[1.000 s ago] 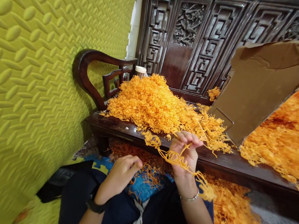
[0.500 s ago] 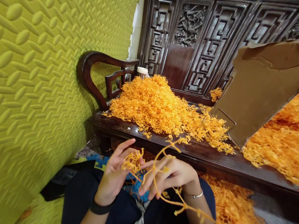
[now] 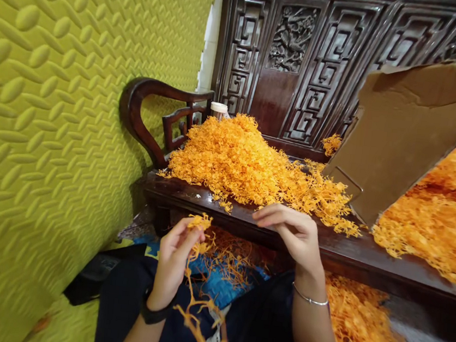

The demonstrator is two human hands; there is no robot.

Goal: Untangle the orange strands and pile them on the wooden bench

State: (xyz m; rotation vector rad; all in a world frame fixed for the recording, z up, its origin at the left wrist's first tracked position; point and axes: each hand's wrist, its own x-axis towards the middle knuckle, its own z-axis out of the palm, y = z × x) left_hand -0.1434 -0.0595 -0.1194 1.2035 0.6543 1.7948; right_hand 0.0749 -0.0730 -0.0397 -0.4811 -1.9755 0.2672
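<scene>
My left hand point(image 3: 175, 255) pinches a long strand of orange stringy pieces point(image 3: 197, 299) that dangles down over my lap. My right hand point(image 3: 293, 230) hovers at the front edge of the dark wooden bench point(image 3: 350, 253), fingers loosely curled with nothing visible in them, just below the heap of orange pieces point(image 3: 245, 162) piled on the seat. A black band is on my left wrist and a thin silver bracelet on my right.
A brown cardboard sheet point(image 3: 405, 131) leans on the bench and splits the heap from a second orange pile point(image 3: 446, 207) at right. More orange pieces point(image 3: 362, 329) cover the floor under the bench. A green embossed wall point(image 3: 56, 91) stands close on the left.
The strand has passed from my right hand to my left, which now holds it alone. My right hand has risen away to the bench edge near the heap.
</scene>
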